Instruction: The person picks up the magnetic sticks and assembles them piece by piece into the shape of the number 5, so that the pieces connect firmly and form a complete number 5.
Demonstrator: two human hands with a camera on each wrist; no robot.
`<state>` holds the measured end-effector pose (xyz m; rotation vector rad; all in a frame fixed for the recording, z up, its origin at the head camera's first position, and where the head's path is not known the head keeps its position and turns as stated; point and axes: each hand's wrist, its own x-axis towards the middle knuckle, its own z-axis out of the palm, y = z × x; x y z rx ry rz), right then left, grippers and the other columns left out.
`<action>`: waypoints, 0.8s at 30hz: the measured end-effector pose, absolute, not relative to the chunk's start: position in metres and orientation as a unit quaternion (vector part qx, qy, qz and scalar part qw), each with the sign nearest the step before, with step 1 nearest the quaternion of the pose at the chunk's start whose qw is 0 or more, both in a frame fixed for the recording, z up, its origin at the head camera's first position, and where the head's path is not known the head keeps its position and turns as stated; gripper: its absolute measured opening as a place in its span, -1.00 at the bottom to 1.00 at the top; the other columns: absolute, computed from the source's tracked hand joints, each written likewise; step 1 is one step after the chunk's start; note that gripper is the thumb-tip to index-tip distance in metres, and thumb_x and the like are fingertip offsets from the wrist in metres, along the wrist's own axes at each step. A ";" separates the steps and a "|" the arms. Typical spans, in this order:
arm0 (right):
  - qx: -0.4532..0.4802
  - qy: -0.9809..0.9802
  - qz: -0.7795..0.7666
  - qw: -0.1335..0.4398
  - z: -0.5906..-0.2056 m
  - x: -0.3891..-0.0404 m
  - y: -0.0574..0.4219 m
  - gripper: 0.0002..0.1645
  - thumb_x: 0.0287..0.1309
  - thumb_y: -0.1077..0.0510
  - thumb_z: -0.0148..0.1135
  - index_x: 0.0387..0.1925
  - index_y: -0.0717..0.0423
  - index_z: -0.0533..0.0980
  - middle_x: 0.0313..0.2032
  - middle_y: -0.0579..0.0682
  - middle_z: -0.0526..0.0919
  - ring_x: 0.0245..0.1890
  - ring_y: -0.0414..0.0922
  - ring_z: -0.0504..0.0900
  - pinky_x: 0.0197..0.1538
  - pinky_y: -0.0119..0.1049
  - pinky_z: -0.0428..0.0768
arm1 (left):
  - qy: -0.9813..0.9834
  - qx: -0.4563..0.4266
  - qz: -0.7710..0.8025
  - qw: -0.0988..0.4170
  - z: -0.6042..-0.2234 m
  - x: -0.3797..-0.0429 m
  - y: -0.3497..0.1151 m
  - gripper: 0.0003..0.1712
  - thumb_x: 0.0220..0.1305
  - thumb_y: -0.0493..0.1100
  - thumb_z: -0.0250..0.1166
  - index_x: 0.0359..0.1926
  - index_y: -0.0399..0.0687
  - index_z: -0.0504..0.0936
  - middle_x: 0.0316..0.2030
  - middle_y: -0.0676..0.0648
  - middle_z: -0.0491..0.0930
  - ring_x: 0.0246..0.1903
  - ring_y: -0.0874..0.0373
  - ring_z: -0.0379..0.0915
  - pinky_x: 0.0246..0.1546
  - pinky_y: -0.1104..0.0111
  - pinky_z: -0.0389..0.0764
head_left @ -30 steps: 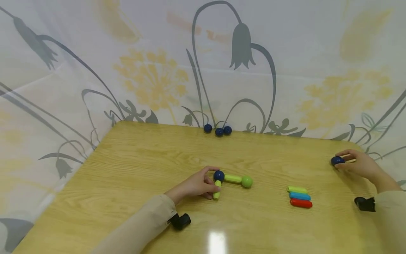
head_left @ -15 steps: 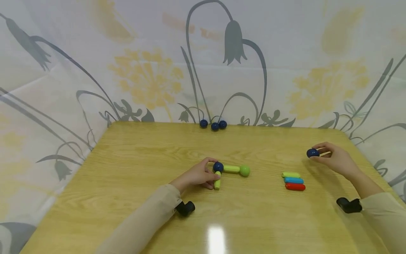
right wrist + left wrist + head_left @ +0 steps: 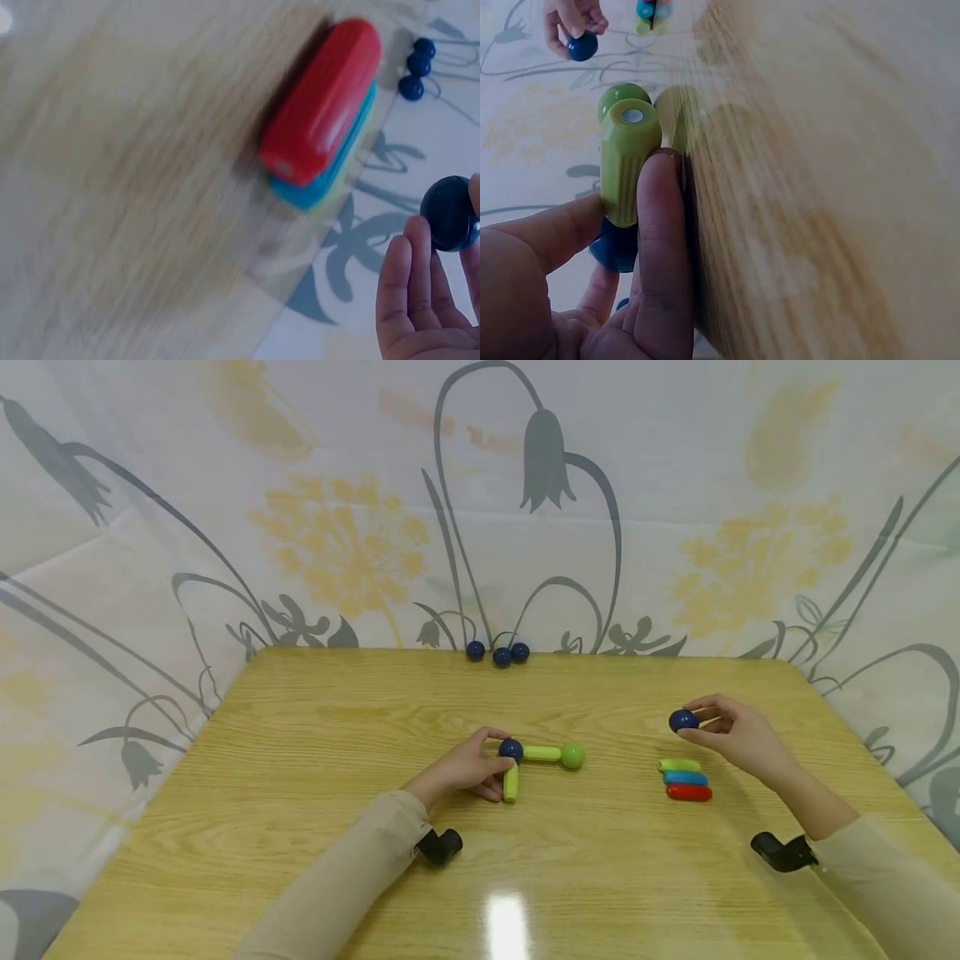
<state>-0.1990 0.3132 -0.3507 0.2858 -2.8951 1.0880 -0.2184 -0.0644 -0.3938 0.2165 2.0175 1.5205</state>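
Note:
In the head view my left hand (image 3: 467, 767) grips a small joined piece at the middle of the table. It has a dark blue ball (image 3: 511, 751) at its corner, a yellow-green rod (image 3: 511, 783) pointing toward me, and another yellow-green rod (image 3: 542, 753) running right to a green ball (image 3: 573, 756). The left wrist view shows a silvery disc on the near rod's end (image 3: 633, 115), with thumb and fingers on either side. My right hand (image 3: 744, 739) pinches a loose dark blue ball (image 3: 683, 721) between thumb and fingers, above the table at the right.
Beside the right hand lie a yellow-green rod (image 3: 679, 765), a blue rod (image 3: 686, 777) and a red rod (image 3: 689, 792), side by side. Three dark blue balls (image 3: 502, 657) sit at the table's back edge against a flowered cloth (image 3: 345, 543). Black wrist mounts (image 3: 441, 846) stick out from both sleeves.
My right hand has carried the blue ball leftward from the table's right edge to behind the loose rods. The left hand keeps its hold on the joined piece. The head view has shifted slightly.

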 end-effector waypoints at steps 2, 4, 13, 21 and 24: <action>0.099 -0.928 0.359 0.017 -0.352 -0.196 0.308 -0.51 0.17 0.02 0.26 0.03 0.24 0.44 -0.16 0.22 0.53 -0.35 -0.29 0.57 -0.33 -0.34 0.58 | 0.759 0.077 0.574 0.299 -0.394 -0.219 -0.063 -0.45 0.39 -0.20 0.08 0.33 -0.02 0.14 -0.32 -0.19 0.58 -0.57 0.08 0.57 -0.49 0.25 0.64; 0.104 -0.924 0.368 0.013 -0.353 -0.194 0.303 -0.51 0.17 0.03 0.27 0.02 0.25 0.44 -0.16 0.21 0.54 -0.35 -0.28 0.57 -0.31 -0.33 0.59 | 0.759 0.073 0.574 0.298 -0.394 -0.220 -0.063 -0.48 0.40 -0.20 0.06 0.33 -0.02 0.15 -0.30 -0.19 0.57 -0.57 0.07 0.57 -0.49 0.24 0.64; 0.113 -0.906 0.407 -0.013 -0.357 -0.188 0.281 -0.50 0.16 0.06 0.28 0.05 0.26 0.42 -0.15 0.17 0.57 -0.29 -0.24 0.57 -0.29 -0.31 0.59 | 0.760 0.067 0.575 0.296 -0.393 -0.219 -0.064 -0.49 0.41 -0.20 0.05 0.31 -0.04 0.16 -0.32 -0.21 0.56 -0.60 0.09 0.56 -0.50 0.24 0.64; 0.132 -0.882 0.452 -0.031 -0.364 -0.185 0.255 -0.54 0.11 0.14 0.32 -0.01 0.28 0.44 -0.16 0.15 0.54 -0.30 -0.21 0.57 -0.28 -0.34 0.59 | 0.756 0.067 0.578 0.300 -0.395 -0.220 -0.064 -0.48 0.41 -0.18 0.06 0.32 -0.04 0.14 -0.34 -0.21 0.57 -0.59 0.10 0.56 -0.50 0.27 0.64; 0.152 -0.870 0.468 -0.038 -0.367 -0.183 0.245 -0.57 0.08 0.19 0.34 -0.04 0.30 0.45 -0.20 0.14 0.55 -0.33 -0.18 0.58 -0.30 -0.33 0.59 | 0.755 0.071 0.579 0.300 -0.397 -0.222 -0.064 -0.48 0.41 -0.19 0.06 0.32 -0.05 0.14 -0.34 -0.22 0.57 -0.60 0.11 0.55 -0.50 0.26 0.64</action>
